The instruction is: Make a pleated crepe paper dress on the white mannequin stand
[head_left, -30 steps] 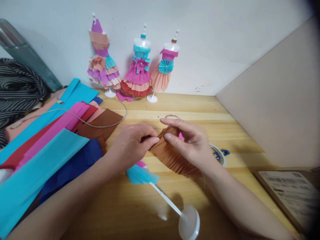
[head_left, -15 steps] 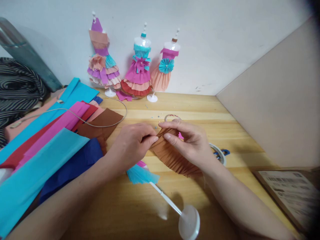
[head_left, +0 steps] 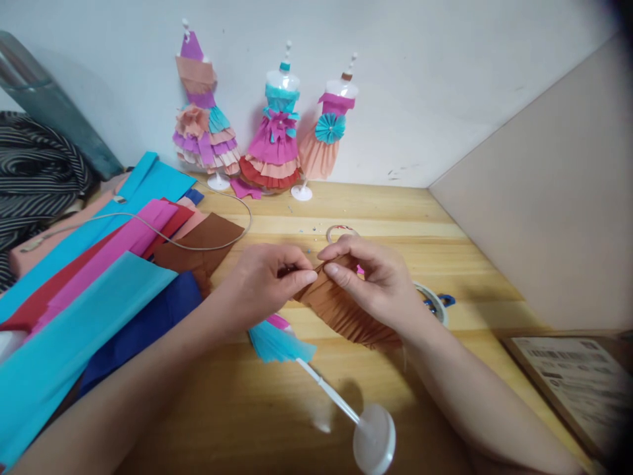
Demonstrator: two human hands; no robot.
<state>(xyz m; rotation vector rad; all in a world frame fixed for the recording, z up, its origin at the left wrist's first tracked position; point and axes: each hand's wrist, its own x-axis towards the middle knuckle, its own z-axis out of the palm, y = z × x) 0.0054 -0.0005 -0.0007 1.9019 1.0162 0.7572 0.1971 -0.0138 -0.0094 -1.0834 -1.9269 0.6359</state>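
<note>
Between my hands is a pleated piece of brown crepe paper (head_left: 341, 307), fanning out below and to the right. My left hand (head_left: 277, 280) pinches its top left edge between thumb and forefinger. Close beside it, my right hand (head_left: 370, 277) grips the gathered top edge with thumb and fingers. Under my hands a small mannequin stand (head_left: 373, 439) lies on its side, its white pole running to a blue paper skirt (head_left: 279, 343) with a bit of pink. The rest of that mannequin is hidden by my left hand and wrist.
Three dressed mini mannequins (head_left: 281, 145) stand by the wall. Coloured crepe paper sheets (head_left: 99, 303) and a thin cord (head_left: 198, 249) lie at left. A tape roll (head_left: 341, 231) sits behind my right hand, blue-handled scissors (head_left: 445, 301) beside it. A cardboard box (head_left: 564, 382) is at right.
My left fingers have shifted slightly right along the brown paper's top edge, with more of the paper drawn into folds. My right hand stays almost in place.
</note>
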